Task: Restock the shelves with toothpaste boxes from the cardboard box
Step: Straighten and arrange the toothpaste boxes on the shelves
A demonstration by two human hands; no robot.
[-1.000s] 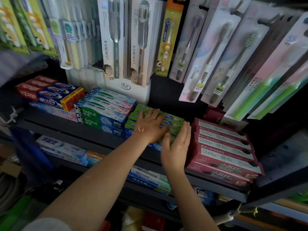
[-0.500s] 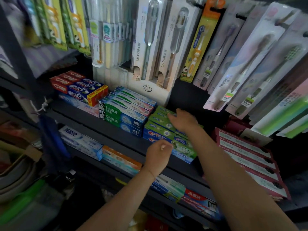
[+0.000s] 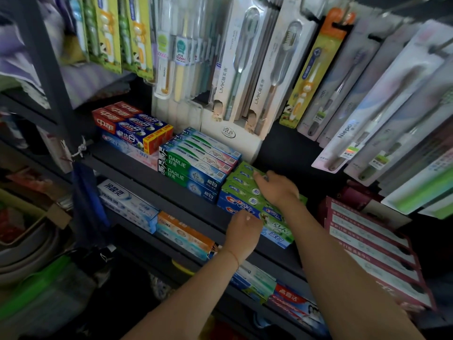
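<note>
Where the dark upper shelf begins at the left, red and blue toothpaste boxes are stacked, with green and blue Darlie boxes just beside them. Next come the green Crest toothpaste boxes. The left hand sits at their front edge with fingers curled, though whether it grips a box cannot be told. The right hand lies flat on top of the stack, fingers extended. Maroon boxes fill the right end.
</note>
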